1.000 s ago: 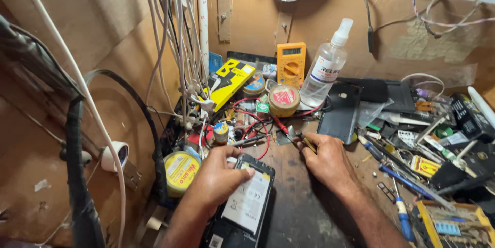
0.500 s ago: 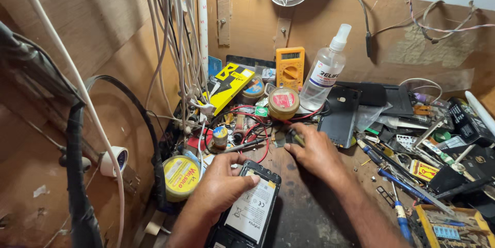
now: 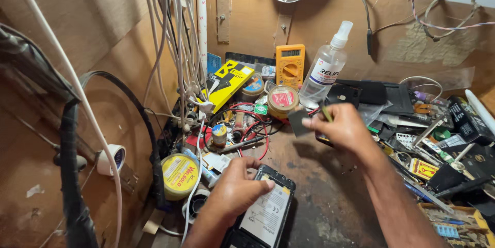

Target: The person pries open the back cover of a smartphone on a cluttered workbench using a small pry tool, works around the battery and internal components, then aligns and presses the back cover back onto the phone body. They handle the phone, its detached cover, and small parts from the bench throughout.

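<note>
Steadying opened phone [image 3: 268, 212] (back off, battery bare), left hand [image 3: 234, 194] fingers clasped; right hand [image 3: 343, 129] pinching dark chip [image 3: 298, 122].

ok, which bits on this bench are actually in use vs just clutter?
In use:
left hand on opened phone
right hand pinching small dark part

Lying about:
orange multimeter
spray bottle
yellow tape roll
round tin
red and black leads
</note>
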### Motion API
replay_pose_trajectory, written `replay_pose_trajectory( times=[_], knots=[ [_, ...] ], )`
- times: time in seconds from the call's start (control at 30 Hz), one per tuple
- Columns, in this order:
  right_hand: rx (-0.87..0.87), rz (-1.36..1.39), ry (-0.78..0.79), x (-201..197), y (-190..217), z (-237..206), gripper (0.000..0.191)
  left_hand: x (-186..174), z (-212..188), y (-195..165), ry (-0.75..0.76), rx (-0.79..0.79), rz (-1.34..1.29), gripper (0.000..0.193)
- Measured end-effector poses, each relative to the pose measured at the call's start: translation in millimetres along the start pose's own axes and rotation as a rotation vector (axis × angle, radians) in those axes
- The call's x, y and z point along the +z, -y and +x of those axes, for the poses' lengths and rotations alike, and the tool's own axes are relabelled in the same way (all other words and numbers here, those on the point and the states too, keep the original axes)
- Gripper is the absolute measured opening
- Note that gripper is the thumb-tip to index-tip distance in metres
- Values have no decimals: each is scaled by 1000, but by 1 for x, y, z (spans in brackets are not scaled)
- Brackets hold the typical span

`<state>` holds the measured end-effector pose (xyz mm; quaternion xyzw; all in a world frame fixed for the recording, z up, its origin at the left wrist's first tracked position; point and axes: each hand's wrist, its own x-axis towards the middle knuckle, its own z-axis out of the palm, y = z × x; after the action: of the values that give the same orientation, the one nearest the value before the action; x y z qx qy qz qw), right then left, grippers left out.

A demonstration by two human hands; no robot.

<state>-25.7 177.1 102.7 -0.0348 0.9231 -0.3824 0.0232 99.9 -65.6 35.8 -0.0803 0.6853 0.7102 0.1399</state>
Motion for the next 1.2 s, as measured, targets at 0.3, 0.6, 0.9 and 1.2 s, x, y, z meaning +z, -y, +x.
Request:
replay_pose_trajectory(
  times=[0.3, 0.6, 0.9, 1.2],
  knots=[
    [-51, 166, 185, 39, 48, 24, 29, 34, 2, 12, -21, -20, 12, 59],
    [-136, 339, 117, 47, 35, 9, 21, 60, 14, 24, -55, 10, 97, 59],
    [207, 585, -48, -30, -36, -68, 24, 61, 46, 32, 156, 66, -206, 51],
    [421, 550, -180, -43, -94, -102, 21, 48, 55, 4, 238, -38, -259, 39]
  ],
)
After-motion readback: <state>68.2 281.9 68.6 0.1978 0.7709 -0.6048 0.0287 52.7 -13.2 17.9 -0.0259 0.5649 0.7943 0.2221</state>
